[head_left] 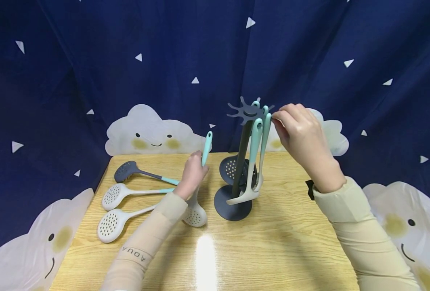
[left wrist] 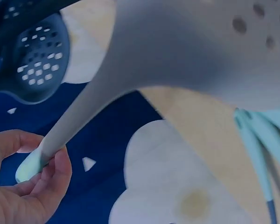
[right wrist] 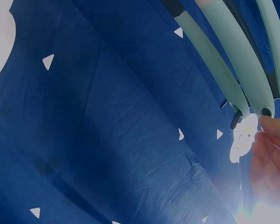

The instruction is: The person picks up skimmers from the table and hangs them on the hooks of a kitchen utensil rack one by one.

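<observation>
My left hand [head_left: 193, 171] grips the mint handle of a pale grey skimmer [head_left: 194, 214], its perforated head hanging down left of the rack. Its grey neck fills much of the left wrist view. A dark utensil rack [head_left: 244, 149] with a round base and curled hooks stands to the right. On it hang a pale ladle [head_left: 251, 194], a dark skimmer [head_left: 229, 169] and other mint-handled utensils. My right hand [head_left: 302, 131] has its thumb and fingers pinched at a hook tip, right at a hanging handle's end [right wrist: 266, 100].
On the table's left lie a dark slotted spoon [head_left: 125, 171] and two pale skimmers, one in the middle [head_left: 114, 196] and one nearer [head_left: 109, 226], handles pointing right. A blue curtain [head_left: 185, 48] and cloud-shaped panels [head_left: 145, 129] border the wooden table [head_left: 280, 250].
</observation>
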The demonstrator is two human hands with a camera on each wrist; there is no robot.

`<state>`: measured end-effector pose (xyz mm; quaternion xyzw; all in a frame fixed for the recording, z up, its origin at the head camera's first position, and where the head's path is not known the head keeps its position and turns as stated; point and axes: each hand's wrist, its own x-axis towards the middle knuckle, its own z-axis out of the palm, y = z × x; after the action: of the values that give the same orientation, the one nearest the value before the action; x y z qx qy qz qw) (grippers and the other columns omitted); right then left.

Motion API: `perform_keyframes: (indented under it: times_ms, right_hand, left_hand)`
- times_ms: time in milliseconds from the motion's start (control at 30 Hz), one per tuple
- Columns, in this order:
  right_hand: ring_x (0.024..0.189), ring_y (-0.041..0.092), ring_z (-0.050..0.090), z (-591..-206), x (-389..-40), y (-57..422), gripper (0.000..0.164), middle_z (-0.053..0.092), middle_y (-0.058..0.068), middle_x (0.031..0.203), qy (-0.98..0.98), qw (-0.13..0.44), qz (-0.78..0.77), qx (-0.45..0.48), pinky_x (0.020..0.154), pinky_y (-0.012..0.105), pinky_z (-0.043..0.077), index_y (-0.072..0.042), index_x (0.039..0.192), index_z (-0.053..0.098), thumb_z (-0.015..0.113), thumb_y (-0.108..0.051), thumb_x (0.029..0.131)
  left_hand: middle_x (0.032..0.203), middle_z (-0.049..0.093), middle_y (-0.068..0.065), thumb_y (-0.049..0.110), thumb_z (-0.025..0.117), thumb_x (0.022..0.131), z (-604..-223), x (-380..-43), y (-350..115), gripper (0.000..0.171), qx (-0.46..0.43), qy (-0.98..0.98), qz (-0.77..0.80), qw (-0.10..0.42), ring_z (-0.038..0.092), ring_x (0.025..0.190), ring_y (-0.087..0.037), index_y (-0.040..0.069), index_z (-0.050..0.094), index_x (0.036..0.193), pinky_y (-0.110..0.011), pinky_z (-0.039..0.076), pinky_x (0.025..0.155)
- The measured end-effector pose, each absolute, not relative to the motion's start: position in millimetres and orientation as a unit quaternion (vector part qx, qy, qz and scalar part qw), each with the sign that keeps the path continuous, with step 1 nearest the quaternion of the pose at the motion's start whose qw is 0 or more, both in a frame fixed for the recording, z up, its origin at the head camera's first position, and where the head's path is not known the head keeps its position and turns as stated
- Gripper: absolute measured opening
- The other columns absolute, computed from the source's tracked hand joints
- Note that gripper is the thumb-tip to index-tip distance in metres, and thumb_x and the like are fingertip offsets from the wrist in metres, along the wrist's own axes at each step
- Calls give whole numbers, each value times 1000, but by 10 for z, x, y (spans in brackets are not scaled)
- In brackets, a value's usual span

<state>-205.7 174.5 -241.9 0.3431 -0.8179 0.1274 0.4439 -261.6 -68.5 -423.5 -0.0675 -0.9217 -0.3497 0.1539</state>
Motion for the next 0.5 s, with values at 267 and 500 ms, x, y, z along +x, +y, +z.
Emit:
perform_keyframes:
  times_ms: [267, 500]
  right_hand:
    - [69, 30, 50, -2412, -2058, 1749, 7, 57, 15, 79, -817, 444, 124, 347, 58, 36, 41, 7, 84, 59, 59, 11, 78]
    - [69, 30, 50, -2417, -2056, 1740, 9, 57, 15, 80, -817, 445, 128, 344, 59, 37, 42, 6, 85, 60, 60, 12, 77]
  left_hand:
    - [84, 57, -14, -4, 60, 72, -3925, -2409, -683, 33, -118, -884, -366, 268, 58, 67, -24, -5, 56, 105, -36, 49, 59]
    - [84, 59, -13, -6, 59, 70, -3694, -2220, -664, 34, -167, -843, -376, 347, 60, 66, -20, -4, 57, 104, -30, 51, 57]
